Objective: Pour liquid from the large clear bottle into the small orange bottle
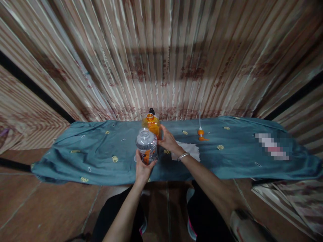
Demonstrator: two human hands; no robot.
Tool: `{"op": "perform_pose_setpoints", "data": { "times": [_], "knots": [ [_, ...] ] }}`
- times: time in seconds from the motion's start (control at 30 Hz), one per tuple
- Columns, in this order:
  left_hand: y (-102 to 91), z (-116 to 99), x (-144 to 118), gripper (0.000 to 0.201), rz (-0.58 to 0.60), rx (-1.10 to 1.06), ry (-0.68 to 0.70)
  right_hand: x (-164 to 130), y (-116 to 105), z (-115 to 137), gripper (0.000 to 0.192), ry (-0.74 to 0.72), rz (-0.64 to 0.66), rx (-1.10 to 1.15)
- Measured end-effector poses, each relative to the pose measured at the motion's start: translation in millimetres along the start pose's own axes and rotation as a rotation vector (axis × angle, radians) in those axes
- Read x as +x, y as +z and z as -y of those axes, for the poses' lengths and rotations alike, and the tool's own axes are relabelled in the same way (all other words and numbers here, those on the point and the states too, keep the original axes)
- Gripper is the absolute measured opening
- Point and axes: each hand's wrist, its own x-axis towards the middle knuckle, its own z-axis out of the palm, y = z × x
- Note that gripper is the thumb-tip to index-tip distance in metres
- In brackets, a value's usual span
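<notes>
My left hand (144,169) is wrapped round the lower part of a clear plastic bottle (146,143) with an open neck and an orange label. Just behind it stands an amber bottle (151,125), also uncapped, and the fingers of my right hand (168,138) close on its right side. The two bottles overlap in view, so I cannot tell if they touch. An orange pump top (201,133) with a pale tube lies to the right. Near my right wrist a white cloth (190,150) is spread flat.
A teal patterned cloth (98,158) covers the long table. Behind the amber bottle a small black object (151,111) shows in part. A blurred-out item (272,147) lies at the right end. Striped curtains (161,60) hang behind, and dark poles (37,87) flank the table.
</notes>
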Motion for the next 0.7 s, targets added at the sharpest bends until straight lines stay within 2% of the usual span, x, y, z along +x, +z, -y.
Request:
{"op": "perform_pose_setpoints", "data": {
  "times": [0.17,0.37,0.5,0.6,0.7],
  "knots": [
    [1.4,-4,5,0.088,0.011,0.053,-0.054,4,13,5,0.087,0.030,-0.066,-0.016],
    [3.6,-14,6,0.076,0.000,0.104,-0.094,10,11,13,0.054,0.078,-0.113,-0.054],
    [3.4,-18,6,0.071,-0.003,0.128,-0.120,-5,-21,10,0.062,0.111,-0.180,-0.066],
    [3.1,-19,7,0.070,-0.005,0.137,-0.130,-34,-59,-4,0.070,0.119,-0.270,-0.054],
    [2.8,-19,8,0.069,-0.002,0.137,-0.133,-66,-90,-23,0.071,0.166,-0.279,-0.070]
  ]
}}
